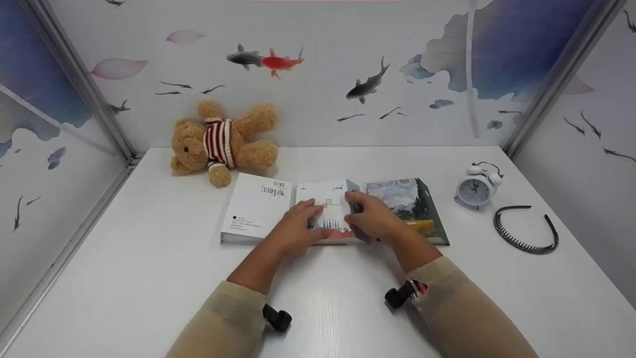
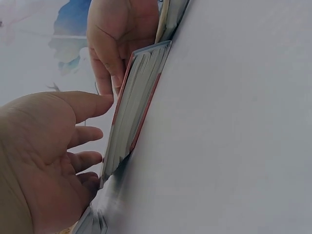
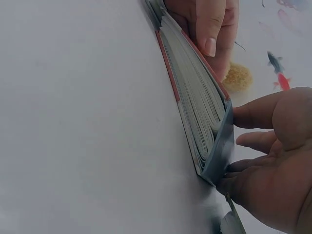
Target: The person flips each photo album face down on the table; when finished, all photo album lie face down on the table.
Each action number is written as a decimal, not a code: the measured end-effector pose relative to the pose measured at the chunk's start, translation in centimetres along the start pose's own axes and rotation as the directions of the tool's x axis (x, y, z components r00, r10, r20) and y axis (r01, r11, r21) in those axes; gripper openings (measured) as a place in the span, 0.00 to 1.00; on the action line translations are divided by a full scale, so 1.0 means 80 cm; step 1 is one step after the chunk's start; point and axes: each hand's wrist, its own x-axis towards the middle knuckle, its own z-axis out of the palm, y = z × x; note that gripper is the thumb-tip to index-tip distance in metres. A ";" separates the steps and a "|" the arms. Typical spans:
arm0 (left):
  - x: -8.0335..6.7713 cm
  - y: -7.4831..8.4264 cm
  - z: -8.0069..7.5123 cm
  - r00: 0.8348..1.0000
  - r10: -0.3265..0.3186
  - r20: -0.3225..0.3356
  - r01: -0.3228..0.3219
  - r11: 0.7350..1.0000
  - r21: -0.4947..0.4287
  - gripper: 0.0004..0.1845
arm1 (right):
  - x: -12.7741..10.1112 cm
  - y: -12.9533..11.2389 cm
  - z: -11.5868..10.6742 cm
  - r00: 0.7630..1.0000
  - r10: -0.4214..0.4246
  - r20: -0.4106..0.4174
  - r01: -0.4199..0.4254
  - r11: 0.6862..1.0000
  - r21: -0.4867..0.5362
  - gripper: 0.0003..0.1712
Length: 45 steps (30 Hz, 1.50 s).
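In the head view, three books lie in a row on the table. The middle book (image 1: 330, 211) has a white cover with a red band and a grey-blue spine on its right. My left hand (image 1: 295, 223) touches its cover and left side, fingers spread. At the spine, my right hand (image 1: 372, 216) touches with its fingertips, thumb near the cover's edge, as the right wrist view also shows. A white book (image 1: 258, 206) lies to the left. On the right is a book with a painted landscape cover (image 1: 407, 206), partly behind my right hand.
A teddy bear (image 1: 223, 141) in a striped shirt lies at the back left. At the right stand a white alarm clock (image 1: 474, 189) and, nearer me, a black headband (image 1: 526, 243). White walls with painted fish enclose the table (image 1: 149, 278).
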 end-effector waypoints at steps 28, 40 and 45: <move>-0.035 -0.028 -0.069 0.946 -0.095 -0.309 -0.098 0.827 -0.553 0.40 | -0.004 -0.083 0.078 0.993 -0.118 0.001 0.115 0.970 0.215 0.43; -0.078 -0.105 -0.139 0.911 -0.288 -0.295 0.108 0.856 -0.505 0.38 | 0.023 -0.124 0.139 1.000 -0.025 0.007 0.021 0.943 0.331 0.40; -0.075 -0.124 -0.135 0.939 -0.314 -0.138 0.219 0.859 -0.463 0.43 | 0.027 -0.124 0.150 1.000 -0.007 0.021 0.001 0.955 0.296 0.41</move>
